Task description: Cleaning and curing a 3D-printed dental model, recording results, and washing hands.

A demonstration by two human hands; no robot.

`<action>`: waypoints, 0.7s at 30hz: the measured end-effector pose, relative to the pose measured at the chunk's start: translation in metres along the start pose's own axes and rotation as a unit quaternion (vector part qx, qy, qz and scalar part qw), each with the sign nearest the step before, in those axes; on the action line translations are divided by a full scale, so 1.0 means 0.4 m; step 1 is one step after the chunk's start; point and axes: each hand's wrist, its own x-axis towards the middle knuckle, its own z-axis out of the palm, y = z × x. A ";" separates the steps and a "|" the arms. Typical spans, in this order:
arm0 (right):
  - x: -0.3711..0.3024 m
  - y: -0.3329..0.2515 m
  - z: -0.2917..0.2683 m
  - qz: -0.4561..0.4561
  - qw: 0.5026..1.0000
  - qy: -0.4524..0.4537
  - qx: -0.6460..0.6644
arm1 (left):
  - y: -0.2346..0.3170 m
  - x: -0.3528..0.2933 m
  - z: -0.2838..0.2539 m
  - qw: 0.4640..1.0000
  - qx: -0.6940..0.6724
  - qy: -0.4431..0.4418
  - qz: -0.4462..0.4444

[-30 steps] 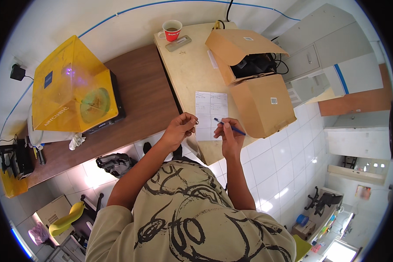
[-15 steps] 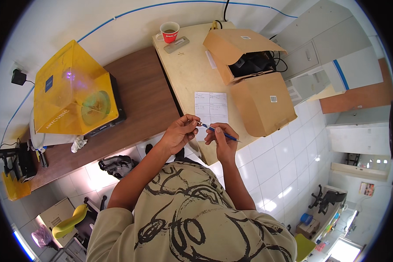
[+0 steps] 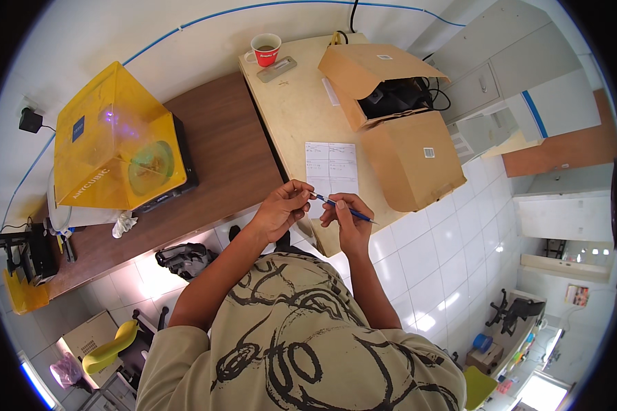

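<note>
A slim blue pen with a lighter band is held over the near edge of the pale table, its thin point to the lower right. My right hand is closed around its barrel. At its upper-left end, the fingertips of my left hand are pinched together on the tip; whether they hold a separate small part there is too small to tell. Just beyond my hands a white sheet of paper with ruled boxes and handwriting lies on the table, partly hidden by my fingers.
On the pale table stand a red and white cup, a small grey case and an open cardboard box with black items and cables inside. A yellow-covered machine sits on the brown table at left. A dark bag rests below.
Almost nothing differs. My right hand and the pen have shifted very slightly to the left; my left hand keeps its pinch at the pen's end.
</note>
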 end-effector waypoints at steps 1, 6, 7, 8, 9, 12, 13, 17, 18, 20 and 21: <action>0.000 -0.002 0.000 0.001 1.000 -0.002 0.000 | -0.002 0.000 -0.002 1.000 -0.006 -0.001 0.002; -0.003 0.003 -0.007 -0.001 1.000 -0.005 -0.001 | -0.003 -0.003 0.002 1.000 -0.012 -0.003 0.000; -0.003 0.002 -0.009 -0.005 1.000 -0.007 -0.004 | -0.004 -0.004 0.003 1.000 -0.012 0.000 -0.003; -0.004 0.000 -0.007 -0.005 1.000 -0.007 -0.004 | -0.005 -0.004 0.003 1.000 -0.013 0.002 -0.005; -0.005 -0.003 -0.004 -0.016 1.000 -0.011 -0.015 | -0.005 -0.003 0.001 1.000 -0.013 0.002 -0.005; -0.010 -0.001 -0.003 -0.037 0.999 -0.025 -0.026 | -0.008 0.001 -0.006 1.000 -0.020 -0.007 -0.011; -0.010 0.000 -0.003 -0.046 0.998 -0.034 -0.026 | -0.009 0.003 -0.007 1.000 -0.018 -0.007 -0.011; -0.007 0.000 0.003 -0.033 0.998 -0.034 -0.033 | 0.004 -0.007 -0.001 0.999 0.034 0.021 0.011; -0.006 -0.002 0.006 -0.019 0.999 -0.024 -0.022 | 0.001 -0.007 -0.006 0.999 0.032 0.027 0.015; -0.001 0.007 0.007 -0.004 1.000 -0.016 -0.017 | -0.013 -0.003 -0.021 0.992 0.100 0.020 0.078; 0.001 0.023 0.003 -0.006 1.000 -0.006 -0.022 | -0.010 -0.008 -0.021 0.987 0.133 0.023 0.086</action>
